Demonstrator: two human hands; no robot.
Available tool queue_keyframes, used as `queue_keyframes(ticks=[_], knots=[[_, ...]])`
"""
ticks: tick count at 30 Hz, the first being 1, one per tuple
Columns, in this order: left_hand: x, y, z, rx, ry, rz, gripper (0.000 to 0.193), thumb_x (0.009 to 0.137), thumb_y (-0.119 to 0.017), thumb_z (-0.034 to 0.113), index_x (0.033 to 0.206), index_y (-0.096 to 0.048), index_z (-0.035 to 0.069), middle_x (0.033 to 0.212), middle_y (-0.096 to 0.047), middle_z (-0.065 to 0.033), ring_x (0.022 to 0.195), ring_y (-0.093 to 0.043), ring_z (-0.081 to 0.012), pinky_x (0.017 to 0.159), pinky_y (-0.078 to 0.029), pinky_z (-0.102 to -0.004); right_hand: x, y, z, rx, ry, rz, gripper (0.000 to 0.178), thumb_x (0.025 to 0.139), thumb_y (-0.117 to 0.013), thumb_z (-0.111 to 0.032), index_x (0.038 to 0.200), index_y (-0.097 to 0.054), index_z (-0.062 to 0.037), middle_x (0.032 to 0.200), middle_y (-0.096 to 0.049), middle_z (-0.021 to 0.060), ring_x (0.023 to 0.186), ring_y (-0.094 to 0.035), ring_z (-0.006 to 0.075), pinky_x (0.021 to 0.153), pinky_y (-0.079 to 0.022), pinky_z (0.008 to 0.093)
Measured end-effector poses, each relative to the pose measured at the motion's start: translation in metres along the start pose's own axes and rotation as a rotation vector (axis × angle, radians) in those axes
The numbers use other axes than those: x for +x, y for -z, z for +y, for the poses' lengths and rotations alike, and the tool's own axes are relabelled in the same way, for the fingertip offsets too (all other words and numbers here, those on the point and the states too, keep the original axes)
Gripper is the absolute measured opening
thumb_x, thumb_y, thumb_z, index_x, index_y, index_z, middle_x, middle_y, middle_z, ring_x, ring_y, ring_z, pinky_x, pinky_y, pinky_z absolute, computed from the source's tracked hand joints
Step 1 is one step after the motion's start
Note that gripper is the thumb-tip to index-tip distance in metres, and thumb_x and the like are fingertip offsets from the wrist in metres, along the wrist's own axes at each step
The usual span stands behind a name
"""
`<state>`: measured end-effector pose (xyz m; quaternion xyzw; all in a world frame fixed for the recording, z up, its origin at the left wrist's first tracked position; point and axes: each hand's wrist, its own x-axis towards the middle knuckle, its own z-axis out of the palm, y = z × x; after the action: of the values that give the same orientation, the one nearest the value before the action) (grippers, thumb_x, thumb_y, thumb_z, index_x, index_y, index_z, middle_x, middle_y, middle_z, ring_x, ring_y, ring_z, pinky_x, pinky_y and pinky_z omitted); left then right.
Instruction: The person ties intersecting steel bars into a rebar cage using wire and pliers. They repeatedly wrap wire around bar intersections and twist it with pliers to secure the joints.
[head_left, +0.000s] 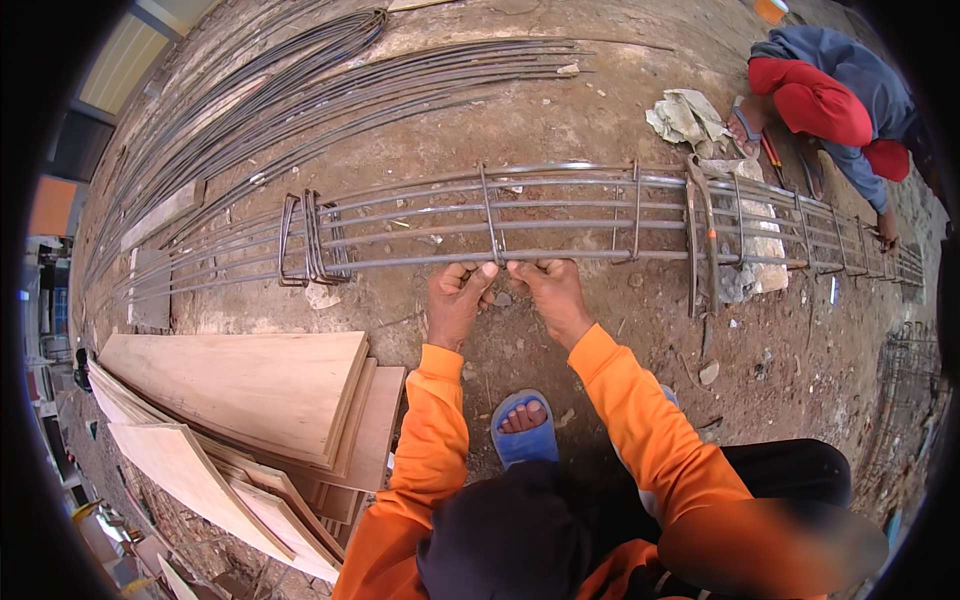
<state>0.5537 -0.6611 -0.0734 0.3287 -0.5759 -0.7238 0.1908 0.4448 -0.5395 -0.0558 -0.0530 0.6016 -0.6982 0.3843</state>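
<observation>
A long cage of steel reinforcing bars (410,221) stretches across in front of me, with square stirrups around it. Both my hands meet at its near lower bar, one on each side of a stirrup (488,205). My left hand (460,298) is closed, its thumb and fingers pinched just under the bar. Right of the stirrup, my right hand (550,298) pinches at the same joint. Anything between the fingertips is too small to make out. Several stirrups (315,240) are bunched together on the bars at the left.
A long two-armed metal tool (711,260) hangs over the bars beside a pale block (765,250). Plywood sheets (240,385) are stacked near left. Loose bars (400,75) lie at the far left. A crouching co-worker's hand (887,228) touches the cage's right end.
</observation>
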Motion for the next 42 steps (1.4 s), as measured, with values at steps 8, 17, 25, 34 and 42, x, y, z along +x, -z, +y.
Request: queue_keyframes(ticks=[8, 17, 25, 34, 42], knots=[[-0.043, -0.045, 0.019, 0.144, -0.118, 0.047, 0.022, 0.096, -0.073, 0.023, 0.101, -0.073, 0.002, 0.082, -0.069, -0.0025, 0.064, -0.059, -0.0104, 0.058, -0.048, -0.0265, -0.002, -0.011, -0.002, -0.037, 0.096, 0.171, 0.016, 0.094, -0.063, -0.004, 0.104, -0.071, 0.0032, 0.093, -0.070, 0.0049, 0.079, -0.060, 0.0109, 0.068, -0.048, 0.0271], [0.027, -0.058, 0.087, 1.109, -0.743, 0.237, 0.015, 0.091, -0.069, 0.021, 0.088, -0.068, 0.006, 0.091, -0.066, -0.0132, 0.085, -0.066, -0.0339, 0.071, -0.053, -0.0460, -0.011, 0.016, -0.012, -0.079, -0.010, 0.177, 0.015, 0.094, -0.068, -0.010, 0.099, -0.071, 0.0034, 0.086, -0.068, 0.0037, 0.076, -0.058, 0.0111, 0.068, -0.047, 0.0269], [0.030, -0.060, 0.101, 1.149, -1.013, -0.085, 0.019, 0.086, -0.074, 0.023, 0.082, -0.070, 0.006, 0.086, -0.066, -0.0107, 0.082, -0.064, -0.0315, 0.072, -0.050, -0.0425, -0.023, 0.072, 0.011, -0.185, -0.107, 0.152, 0.014, 0.093, -0.069, -0.010, 0.094, -0.071, 0.0034, 0.079, -0.068, 0.0049, 0.069, -0.058, 0.0108, 0.064, -0.046, 0.0262], [-0.085, -0.074, 0.044, 0.295, -0.194, -0.091, 0.022, 0.090, -0.079, 0.023, 0.092, -0.074, 0.002, 0.074, -0.063, -0.0070, 0.068, -0.061, -0.0154, 0.063, -0.048, -0.0273, -0.078, 0.119, -0.092, -0.371, -0.571, -0.258, 0.015, 0.093, -0.074, -0.016, 0.101, -0.075, -0.0038, 0.090, -0.073, 0.0021, 0.080, -0.067, 0.0114, 0.076, -0.055, 0.0265], [-0.075, -0.109, 0.081, -0.027, -0.176, -0.432, 0.030, 0.098, -0.071, 0.026, 0.099, -0.074, -0.004, 0.077, -0.067, -0.0049, 0.067, -0.063, -0.0126, 0.063, -0.052, -0.0260, -0.108, 0.126, -0.164, -0.700, -0.416, -0.374, 0.021, 0.095, -0.071, -0.022, 0.101, -0.074, -0.0017, 0.089, -0.071, 0.0046, 0.077, -0.065, 0.0135, 0.067, -0.051, 0.0283]])
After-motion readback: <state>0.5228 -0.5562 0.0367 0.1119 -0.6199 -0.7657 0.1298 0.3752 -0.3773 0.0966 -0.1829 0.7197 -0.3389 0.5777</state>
